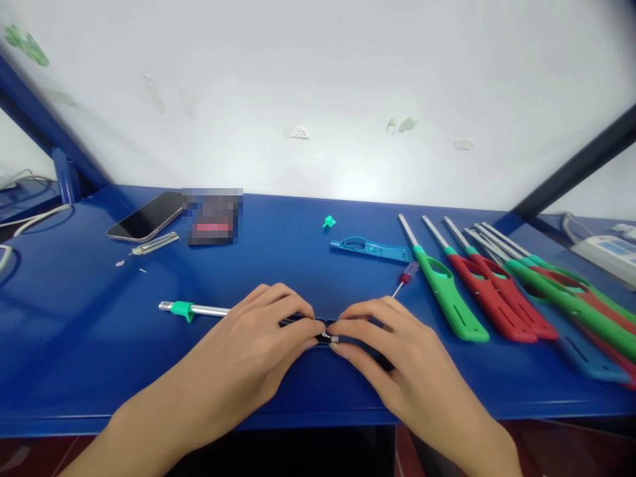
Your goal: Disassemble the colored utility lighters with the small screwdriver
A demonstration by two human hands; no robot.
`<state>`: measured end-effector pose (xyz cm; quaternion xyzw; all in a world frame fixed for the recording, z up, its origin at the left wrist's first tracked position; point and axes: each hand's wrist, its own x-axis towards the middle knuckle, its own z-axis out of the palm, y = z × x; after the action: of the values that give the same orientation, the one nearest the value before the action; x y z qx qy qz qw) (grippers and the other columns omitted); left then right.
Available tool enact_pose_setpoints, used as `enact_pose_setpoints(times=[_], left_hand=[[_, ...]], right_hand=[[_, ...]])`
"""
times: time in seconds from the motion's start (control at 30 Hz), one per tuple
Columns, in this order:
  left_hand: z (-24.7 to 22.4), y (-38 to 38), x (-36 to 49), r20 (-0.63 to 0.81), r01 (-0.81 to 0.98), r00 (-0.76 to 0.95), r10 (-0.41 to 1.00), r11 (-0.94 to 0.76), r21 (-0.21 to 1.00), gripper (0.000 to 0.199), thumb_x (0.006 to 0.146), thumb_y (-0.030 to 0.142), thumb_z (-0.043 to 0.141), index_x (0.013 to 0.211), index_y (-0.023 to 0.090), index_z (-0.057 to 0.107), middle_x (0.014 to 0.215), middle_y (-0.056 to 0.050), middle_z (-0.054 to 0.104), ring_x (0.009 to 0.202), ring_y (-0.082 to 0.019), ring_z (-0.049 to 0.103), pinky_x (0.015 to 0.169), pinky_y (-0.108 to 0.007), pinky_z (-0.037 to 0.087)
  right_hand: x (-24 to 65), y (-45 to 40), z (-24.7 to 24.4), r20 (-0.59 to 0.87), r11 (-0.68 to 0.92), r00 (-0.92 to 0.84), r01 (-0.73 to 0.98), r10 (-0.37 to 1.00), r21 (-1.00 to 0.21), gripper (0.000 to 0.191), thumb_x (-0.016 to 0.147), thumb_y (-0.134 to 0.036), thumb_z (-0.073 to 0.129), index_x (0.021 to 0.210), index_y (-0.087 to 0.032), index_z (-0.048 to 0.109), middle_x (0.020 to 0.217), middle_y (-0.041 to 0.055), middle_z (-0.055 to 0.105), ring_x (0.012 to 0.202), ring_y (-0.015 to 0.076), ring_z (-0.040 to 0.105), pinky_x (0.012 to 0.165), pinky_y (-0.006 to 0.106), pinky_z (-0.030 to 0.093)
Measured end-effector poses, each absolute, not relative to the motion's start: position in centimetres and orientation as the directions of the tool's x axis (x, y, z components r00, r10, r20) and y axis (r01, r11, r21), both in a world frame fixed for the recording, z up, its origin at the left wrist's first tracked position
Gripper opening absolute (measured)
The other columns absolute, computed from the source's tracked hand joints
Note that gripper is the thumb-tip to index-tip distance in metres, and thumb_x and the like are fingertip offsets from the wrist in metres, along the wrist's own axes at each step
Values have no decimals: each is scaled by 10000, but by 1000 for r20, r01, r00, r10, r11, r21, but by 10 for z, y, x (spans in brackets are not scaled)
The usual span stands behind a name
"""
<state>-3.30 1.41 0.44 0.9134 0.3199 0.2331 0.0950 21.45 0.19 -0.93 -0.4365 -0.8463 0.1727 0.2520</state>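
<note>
A lighter with its body lying open is on the blue table under both hands, its metal tube point(211, 310) pointing left with a green clip point(183, 309) around it. My left hand point(265, 331) has its fingers closed on the lighter body, covering much of it. My right hand point(392, 338) pinches at small dark and grey parts point(326, 338) in the middle of the body, the two hands' fingertips nearly touching. Behind the right hand lie a blue half shell point(372, 249) and a screwdriver with a red and clear handle point(409, 272).
Several green, red and blue lighters point(450, 301) lie on the right. A phone point(148, 216), a blurred dark pack point(214, 218) and a clear tube point(155, 244) are at the back left. A small green piece point(328, 222) lies near the wall. A white power strip point(609, 255) is far right.
</note>
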Motion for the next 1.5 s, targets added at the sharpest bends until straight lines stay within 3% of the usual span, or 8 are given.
enact_pose_setpoints(times=[0.47, 0.73, 1.5], left_hand=[[9, 11, -34, 380, 564, 693, 613, -789, 246, 361, 1068, -1, 414, 1185, 199, 691, 1152, -56, 701, 1021, -225, 628, 928, -386, 486], [10, 8, -41, 275, 612, 690, 669, -743, 270, 367, 1046, -4, 465, 1229, 253, 652, 1221, -41, 676, 1090, -238, 607, 995, -408, 449], [5, 16, -47, 262, 571, 729, 633, -772, 279, 283, 1066, 49, 529, 1221, 265, 624, 1172, 12, 636, 1077, -173, 572, 1127, -339, 274]], right_hand=[[215, 3, -11, 306, 573, -488, 628, 817, -527, 111, 1084, -281, 638, 1146, -327, 718, 1167, -16, 730, 1056, 213, 648, 949, 388, 548], [216, 3, -11, 317, 575, -483, 623, 816, -531, 117, 1080, -278, 646, 1149, -333, 723, 1172, -18, 732, 1063, 210, 650, 949, 375, 546], [218, 3, -12, 313, 580, -491, 634, 813, -511, 138, 1087, -288, 633, 1185, -338, 716, 1186, -20, 728, 1078, 208, 637, 969, 378, 545]])
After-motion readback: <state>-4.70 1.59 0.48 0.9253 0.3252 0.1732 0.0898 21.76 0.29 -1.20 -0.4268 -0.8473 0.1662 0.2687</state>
